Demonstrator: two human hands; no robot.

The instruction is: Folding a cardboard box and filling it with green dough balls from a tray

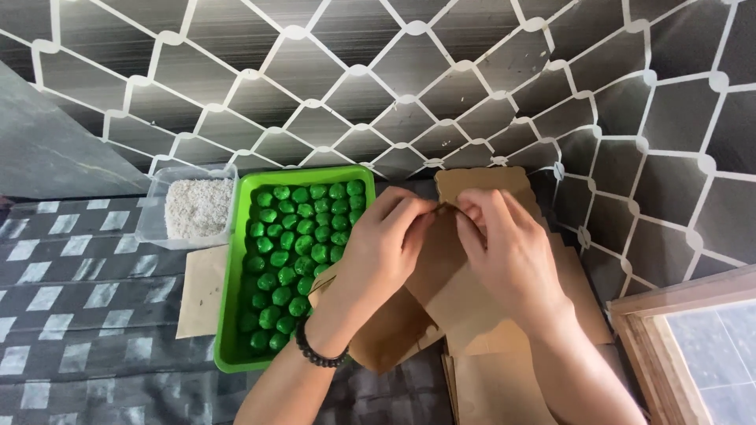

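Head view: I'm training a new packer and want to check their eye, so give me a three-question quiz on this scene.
1. True or false: the left hand and right hand are both on the brown paper box.
2. What fills the green tray?
A. green balls
B. red cubes
C. white eggs
3. Fill in: the clear container of white flakes stands to the ____ of the green tray in the picture.

Key: 1 true, fingers of both hands pinch its top edge; 2 A; 3 left. More flat brown paper pieces lie under the box, and the left wrist wears a black bead bracelet.
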